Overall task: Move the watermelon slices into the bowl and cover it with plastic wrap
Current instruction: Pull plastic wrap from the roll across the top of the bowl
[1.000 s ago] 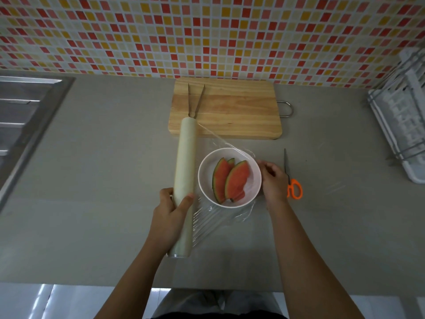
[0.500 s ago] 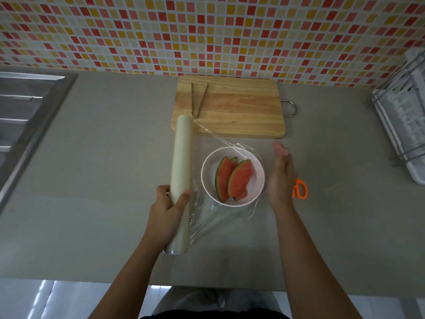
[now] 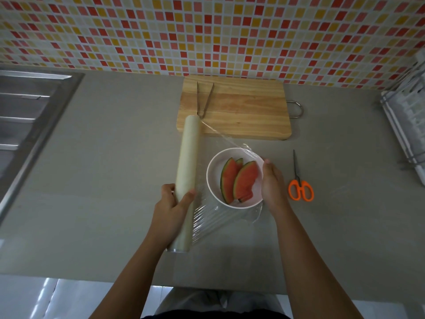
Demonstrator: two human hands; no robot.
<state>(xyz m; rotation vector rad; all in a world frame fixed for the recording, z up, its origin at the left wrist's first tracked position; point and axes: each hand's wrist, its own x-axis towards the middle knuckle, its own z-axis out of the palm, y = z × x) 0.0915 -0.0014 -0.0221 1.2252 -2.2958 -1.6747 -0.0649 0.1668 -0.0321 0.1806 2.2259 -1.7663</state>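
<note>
In the head view we look down on a grey bench backed by a wall of red, orange and cream tiles. Our left hand grips a roll of plastic wrap near its near end, with the fingers curled round it and the thumb across the top. The roll lies lengthwise, running from near to far, just left of a white bowl. Its far end reaches the near left corner of a wooden cutting board.

A clear sheet of wrap stretches from the roll to the right, across the top of the bowl. It bunches in wrinkles on the bench at the bowl's near side and at its far right rim. The watermelon slices are in the bowl under the sheet, leaning side by side with their green rinds to the left.

Our right hand lies flat against the right side of the bowl. Its fingers are straight and together, pointing away from us, and they grip nothing.

Metal tongs rest on the left part of the board, their arms spread toward the wall. Orange-handled scissors lie on the bench just right of our right hand, blades pointing far. A steel sink sits at the left edge and a white dish rack at the right edge.
</note>
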